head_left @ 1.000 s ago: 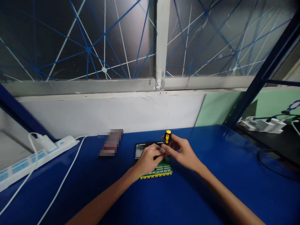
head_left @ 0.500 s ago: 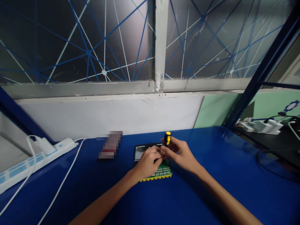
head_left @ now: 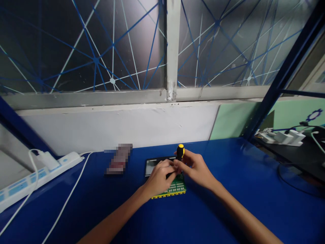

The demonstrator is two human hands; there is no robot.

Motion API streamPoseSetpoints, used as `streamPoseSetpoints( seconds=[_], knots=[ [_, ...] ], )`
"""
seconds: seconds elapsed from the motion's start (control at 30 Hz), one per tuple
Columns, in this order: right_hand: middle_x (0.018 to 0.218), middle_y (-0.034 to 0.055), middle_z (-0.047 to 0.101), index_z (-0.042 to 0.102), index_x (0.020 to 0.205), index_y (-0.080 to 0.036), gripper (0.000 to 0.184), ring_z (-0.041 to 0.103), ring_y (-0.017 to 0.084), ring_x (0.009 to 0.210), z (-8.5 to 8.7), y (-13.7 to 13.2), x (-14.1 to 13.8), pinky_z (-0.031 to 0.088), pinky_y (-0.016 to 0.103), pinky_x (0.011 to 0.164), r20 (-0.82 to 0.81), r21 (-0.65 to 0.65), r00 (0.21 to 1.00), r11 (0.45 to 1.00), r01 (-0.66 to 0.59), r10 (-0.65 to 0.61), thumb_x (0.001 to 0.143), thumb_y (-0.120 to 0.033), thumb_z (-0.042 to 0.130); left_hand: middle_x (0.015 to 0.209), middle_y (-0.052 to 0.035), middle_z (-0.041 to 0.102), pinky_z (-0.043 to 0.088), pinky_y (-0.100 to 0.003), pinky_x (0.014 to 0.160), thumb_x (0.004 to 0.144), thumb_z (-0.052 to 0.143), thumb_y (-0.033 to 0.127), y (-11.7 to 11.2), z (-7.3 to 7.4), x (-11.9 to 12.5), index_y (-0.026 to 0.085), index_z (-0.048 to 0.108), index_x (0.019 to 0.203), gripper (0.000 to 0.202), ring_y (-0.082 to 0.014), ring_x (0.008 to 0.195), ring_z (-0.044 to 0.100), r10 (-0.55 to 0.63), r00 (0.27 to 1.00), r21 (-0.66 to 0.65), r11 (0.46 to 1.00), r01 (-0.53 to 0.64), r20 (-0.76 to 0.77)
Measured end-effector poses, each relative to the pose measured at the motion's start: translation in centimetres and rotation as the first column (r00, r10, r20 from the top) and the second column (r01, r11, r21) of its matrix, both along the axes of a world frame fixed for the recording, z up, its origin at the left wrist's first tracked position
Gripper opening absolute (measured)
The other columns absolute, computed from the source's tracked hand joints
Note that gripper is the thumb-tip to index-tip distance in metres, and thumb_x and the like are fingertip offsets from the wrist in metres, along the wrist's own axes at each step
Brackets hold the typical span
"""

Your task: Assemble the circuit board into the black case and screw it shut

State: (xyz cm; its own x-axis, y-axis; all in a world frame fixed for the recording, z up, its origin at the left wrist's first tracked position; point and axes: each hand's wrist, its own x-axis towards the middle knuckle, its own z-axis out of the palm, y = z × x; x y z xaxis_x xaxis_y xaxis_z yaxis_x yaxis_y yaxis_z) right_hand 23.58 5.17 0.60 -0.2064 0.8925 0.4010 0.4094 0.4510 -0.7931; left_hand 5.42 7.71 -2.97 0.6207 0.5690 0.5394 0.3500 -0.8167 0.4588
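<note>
On the glossy blue table [head_left: 165, 222], a flat green board [head_left: 177, 187] with a toothed yellow edge lies beneath the half-curled left hand [head_left: 161, 175], whose hold is hidden. The right hand [head_left: 195, 166], fingers closed, pinches an upright, round-ended black-and-yellow screwdriver [head_left: 180, 151] over the board's far right.

The bare left hand [head_left: 160, 177] partly hides the green, yellow-edged circuit board [head_left: 177, 187]; leftward lies a pixelated grey-red oblong [head_left: 120, 161].
</note>
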Motion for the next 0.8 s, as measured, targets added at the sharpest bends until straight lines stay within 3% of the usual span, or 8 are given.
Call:
streamPoseSetpoints(
  seconds=[0.27, 0.43, 0.8],
  knots=[
    [0.067, 0.0013, 0.062, 0.064, 0.105, -0.015, 0.032, 0.050, 0.012, 0.055, 0.35, -0.11, 0.03, 0.040, 0.026, 0.052, 0.014, -0.002, 1.000, 1.000, 0.009, -0.009, 0.087, -0.042, 0.059, 0.097, -0.0049, 0.069, 0.049, -0.039, 0.083, 0.091, 0.060, 0.020, 0.35, -0.52, 0.09, 0.022, 0.074, 0.092, 0.014, -0.0203, 0.093, 0.061, 0.016, 0.999, -0.013, 1.000, -0.015, 0.030],
    [0.072, 0.0029, 0.064, 0.064, 0.105, -0.015, 0.033, 0.049, 0.012, 0.057, 0.11, -0.02, -0.01, 0.040, 0.026, 0.053, 0.032, -0.009, 0.999, 1.000, 0.007, -0.007, 0.088, -0.043, 0.058, 0.097, -0.0056, 0.069, 0.050, -0.039, 0.083, 0.092, 0.058, 0.021, 0.06, -0.04, 0.16, 0.022, 0.073, 0.093, 0.016, -0.0209, 0.093, 0.061, 0.027, 1.000, 0.002, 1.000, -0.027, 0.003],
    [0.066, 0.0010, 0.061, 0.063, 0.102, -0.015, 0.032, 0.049, 0.013, 0.056, 0.63, -0.33, -0.10, 0.039, 0.026, 0.052, 0.055, -0.015, 0.998, 1.000, -0.001, 0.002, 0.090, -0.043, 0.056, 0.098, -0.0059, 0.069, 0.050, -0.041, 0.084, 0.088, 0.056, 0.013, 0.13, -0.18, 0.03, 0.020, 0.072, 0.091, 0.017, -0.0216, 0.095, 0.061, 0.015, 1.000, -0.001, 1.000, -0.015, -0.026]
  ],
)
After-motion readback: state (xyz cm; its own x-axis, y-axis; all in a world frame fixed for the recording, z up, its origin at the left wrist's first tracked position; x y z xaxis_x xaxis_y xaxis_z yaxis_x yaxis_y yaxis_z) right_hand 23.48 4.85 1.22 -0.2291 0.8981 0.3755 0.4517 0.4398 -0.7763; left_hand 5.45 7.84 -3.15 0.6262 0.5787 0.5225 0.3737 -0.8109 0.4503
